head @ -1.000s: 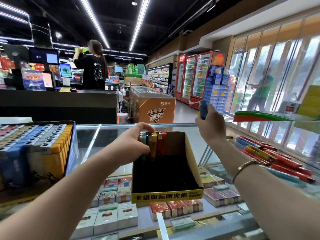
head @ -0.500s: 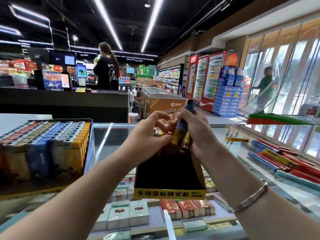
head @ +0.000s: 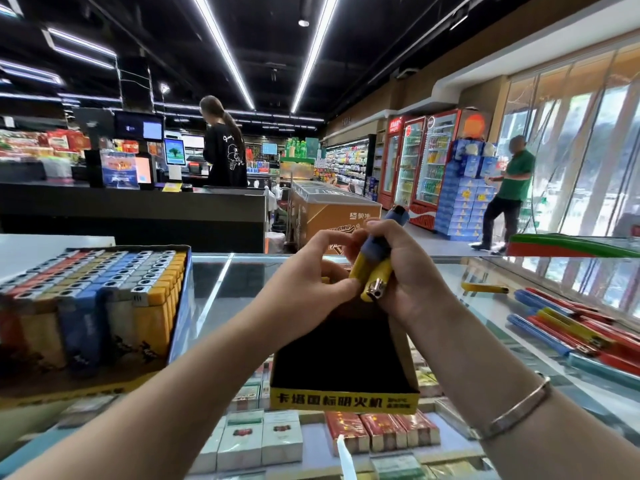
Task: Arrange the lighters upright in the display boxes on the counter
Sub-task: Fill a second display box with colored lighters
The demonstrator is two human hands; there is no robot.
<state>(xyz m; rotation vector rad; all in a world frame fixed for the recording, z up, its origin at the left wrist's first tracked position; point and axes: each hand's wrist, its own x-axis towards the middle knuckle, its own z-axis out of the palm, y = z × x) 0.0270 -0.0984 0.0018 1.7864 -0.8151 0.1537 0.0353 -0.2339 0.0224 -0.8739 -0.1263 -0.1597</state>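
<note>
lighters bunched in right hand fingers over the display box; left hand fingers pinch one.

Two display boxes counted on the bench, three lighters held in hand, two people seen behind.

Lighters bunched above near-empty display box; count unclear.

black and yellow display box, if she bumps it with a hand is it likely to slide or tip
The display box looks like thin card and nearly empty, so probably light. It sits on the smooth glass counter, so it would likely slide. Its tall back wall may make it tip backward.
</note>
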